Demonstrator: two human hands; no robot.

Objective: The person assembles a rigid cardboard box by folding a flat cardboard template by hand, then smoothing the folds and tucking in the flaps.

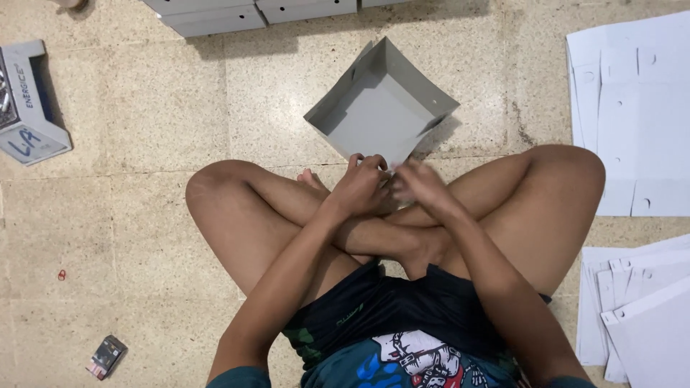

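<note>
I sit cross-legged on a speckled floor. A half-folded grey cardboard box (377, 108) rests on the floor just past my shins, open side up, one corner pointing toward me. My left hand (359, 188) and my right hand (422, 187) meet at that near corner, fingers curled on the box's edge flaps. The right hand is blurred. The corner itself is hidden under my fingers.
Flat white cardboard blanks (632, 108) lie at the right, with another stack (643, 316) at the lower right. Finished grey boxes (251, 13) line the top edge. A grey printed carton (29, 108) sits at the left. A small dark pack (106, 356) and a red rubber band (62, 274) lie on the floor.
</note>
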